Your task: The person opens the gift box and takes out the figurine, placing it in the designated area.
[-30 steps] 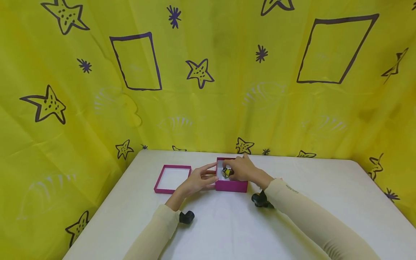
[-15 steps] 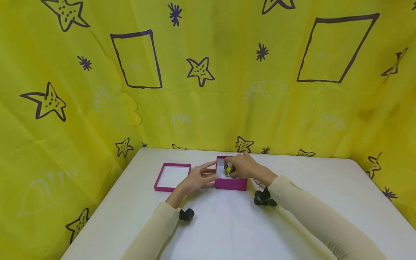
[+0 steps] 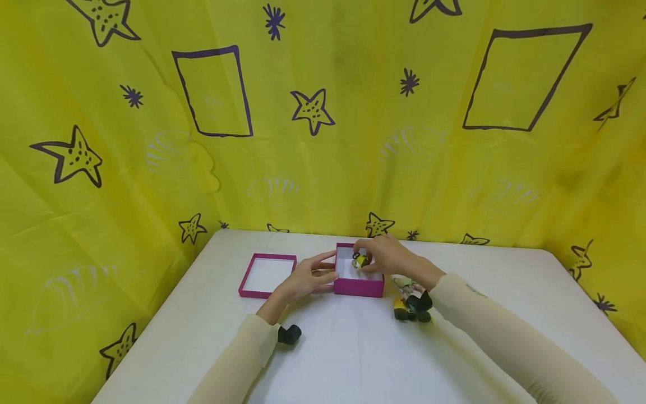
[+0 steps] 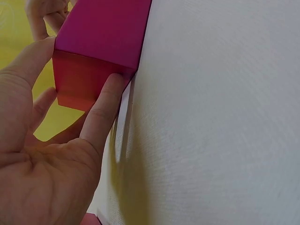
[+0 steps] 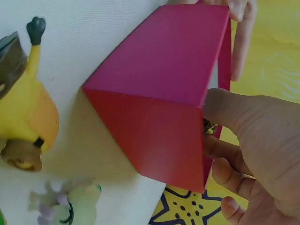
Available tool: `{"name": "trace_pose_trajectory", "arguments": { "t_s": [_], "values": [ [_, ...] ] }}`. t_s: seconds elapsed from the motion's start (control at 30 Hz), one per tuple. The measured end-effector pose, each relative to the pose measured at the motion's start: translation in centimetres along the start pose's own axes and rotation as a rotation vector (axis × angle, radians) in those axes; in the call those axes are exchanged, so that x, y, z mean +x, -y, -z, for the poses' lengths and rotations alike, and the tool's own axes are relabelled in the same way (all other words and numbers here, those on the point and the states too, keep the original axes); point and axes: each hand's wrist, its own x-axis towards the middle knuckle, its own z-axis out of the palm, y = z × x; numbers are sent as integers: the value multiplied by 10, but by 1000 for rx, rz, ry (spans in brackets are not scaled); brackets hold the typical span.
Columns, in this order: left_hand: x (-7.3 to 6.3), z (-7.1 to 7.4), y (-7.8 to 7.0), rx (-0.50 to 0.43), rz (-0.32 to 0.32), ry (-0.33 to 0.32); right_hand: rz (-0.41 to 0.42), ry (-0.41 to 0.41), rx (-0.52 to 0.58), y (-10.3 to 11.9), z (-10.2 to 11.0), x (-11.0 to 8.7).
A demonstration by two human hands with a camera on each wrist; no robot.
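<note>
A small yellow-and-black toy figure (image 3: pixel 360 260) is pinched in my right hand (image 3: pixel 390 257), over the inside of a magenta box (image 3: pixel 358 288). The box stands on the table with its white interior facing up. In the right wrist view, my thumb and fingers reach past the box's rim, and only a sliver of the small toy figure (image 5: pixel 209 127) shows. My left hand (image 3: pixel 306 279) rests against the left side of the box. Its fingers are spread in the left wrist view, one of them laid along the magenta wall (image 4: pixel 89 77).
A magenta-rimmed lid (image 3: pixel 267 275) lies inside up, left of the box. Right of the box, partly behind my right wrist, are a yellow toy figure (image 5: pixel 35 112) and a pale green toy (image 5: pixel 82 206). A yellow curtain (image 3: pixel 323 168) hangs behind the white table (image 3: pixel 343 353).
My right hand has shifted to the right with the small toy figure, still over the box. More of the toys beside the right wrist shows. My left hand stays against the box.
</note>
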Motion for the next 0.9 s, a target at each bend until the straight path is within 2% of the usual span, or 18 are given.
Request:
{"name": "trace_pose_trajectory", "arguments": {
  "t_s": [0.43, 0.9],
  "values": [
    [0, 1, -2, -1, -9, -3, 2, -30, 35, 4, 28, -20],
    [-1, 0, 0, -16, -20, 5, -21, -49, 189, -7, 40, -50]
  ]
}}
